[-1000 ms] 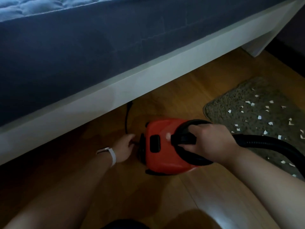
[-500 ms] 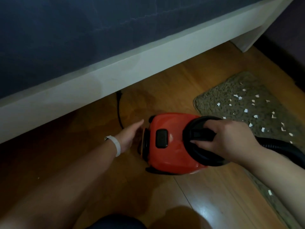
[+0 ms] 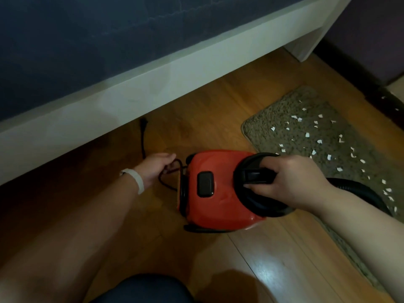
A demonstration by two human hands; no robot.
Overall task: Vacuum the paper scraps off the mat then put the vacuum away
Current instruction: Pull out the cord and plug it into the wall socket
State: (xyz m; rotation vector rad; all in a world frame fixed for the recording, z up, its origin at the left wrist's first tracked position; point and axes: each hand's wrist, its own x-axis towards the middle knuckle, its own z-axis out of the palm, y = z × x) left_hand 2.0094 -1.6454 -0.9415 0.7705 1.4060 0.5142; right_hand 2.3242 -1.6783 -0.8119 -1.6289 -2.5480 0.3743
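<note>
While the right hand [image 3: 290,182] clasps the vacuum [image 3: 218,189] handle, its rigid, probably weighty best hold, the left hand [image 3: 156,169] seemingly pinches its limp cord [image 3: 143,138].

One red vacuum [image 3: 220,189] sits on the wood floor, with one black hose [image 3: 358,191] and one black power cord [image 3: 143,138]. One brown mat [image 3: 332,154] lies to its right. White paper scraps [image 3: 307,134] dot the mat — around forty, too small and scattered for an exact count. Two hands show — the left hand [image 3: 156,167] and the right hand [image 3: 290,180] — and one white wristband [image 3: 136,180]. One bed frame [image 3: 153,82] runs along the top.
</note>
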